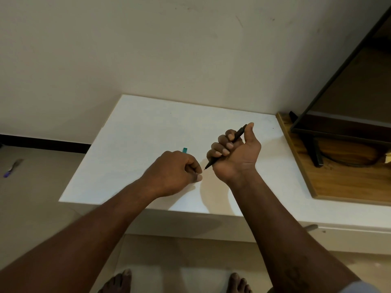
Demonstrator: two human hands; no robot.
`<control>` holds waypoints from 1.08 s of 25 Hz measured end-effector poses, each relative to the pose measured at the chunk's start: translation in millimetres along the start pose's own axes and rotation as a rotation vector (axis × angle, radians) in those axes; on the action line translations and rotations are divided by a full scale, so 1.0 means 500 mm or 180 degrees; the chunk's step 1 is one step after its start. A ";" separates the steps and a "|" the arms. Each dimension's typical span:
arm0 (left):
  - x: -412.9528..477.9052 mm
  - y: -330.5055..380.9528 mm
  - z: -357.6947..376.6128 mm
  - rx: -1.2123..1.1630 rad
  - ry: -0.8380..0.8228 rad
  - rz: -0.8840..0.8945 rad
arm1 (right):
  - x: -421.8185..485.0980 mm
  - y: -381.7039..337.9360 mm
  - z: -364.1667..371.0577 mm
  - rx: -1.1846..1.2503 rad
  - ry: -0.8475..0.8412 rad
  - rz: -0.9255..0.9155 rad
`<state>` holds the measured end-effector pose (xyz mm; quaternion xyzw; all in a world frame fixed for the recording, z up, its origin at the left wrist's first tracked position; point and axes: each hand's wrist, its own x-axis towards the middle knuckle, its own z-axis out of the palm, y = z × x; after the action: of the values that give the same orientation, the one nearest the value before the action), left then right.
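Observation:
My right hand (234, 152) grips a black pen (238, 133) in a fist, palm turned toward me, tip pointing down and left just above a white sheet (135, 144) on the table. My left hand (176, 172) is over the sheet to the left of the pen tip, fingers curled, thumb and forefinger pinched together. A small teal object (185, 150) sticks out behind its knuckles; whether the hand holds it is hidden.
A wooden board (342, 182) at the right carries a dark screen (347, 77) on a black stand (315, 153). A purple-tipped tool (12, 168) lies on the floor at far left. A wall rises behind the table. My bare feet (120, 282) show below.

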<state>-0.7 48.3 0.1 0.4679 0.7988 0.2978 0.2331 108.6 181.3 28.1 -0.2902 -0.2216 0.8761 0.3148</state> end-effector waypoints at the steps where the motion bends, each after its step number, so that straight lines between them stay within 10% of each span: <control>1: 0.000 0.000 0.001 0.0024 -0.0002 0.0003 | 0.000 -0.001 0.001 0.0016 -0.0041 0.0035; 27: -0.001 0.004 0.005 -0.0124 0.0084 0.0246 | 0.002 -0.014 0.010 -0.0082 -0.0051 -0.0042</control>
<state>2.5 49.1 -0.4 0.4898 0.7771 0.3283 0.2199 108.0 185.8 35.3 -0.2857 -0.2372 0.8734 0.3150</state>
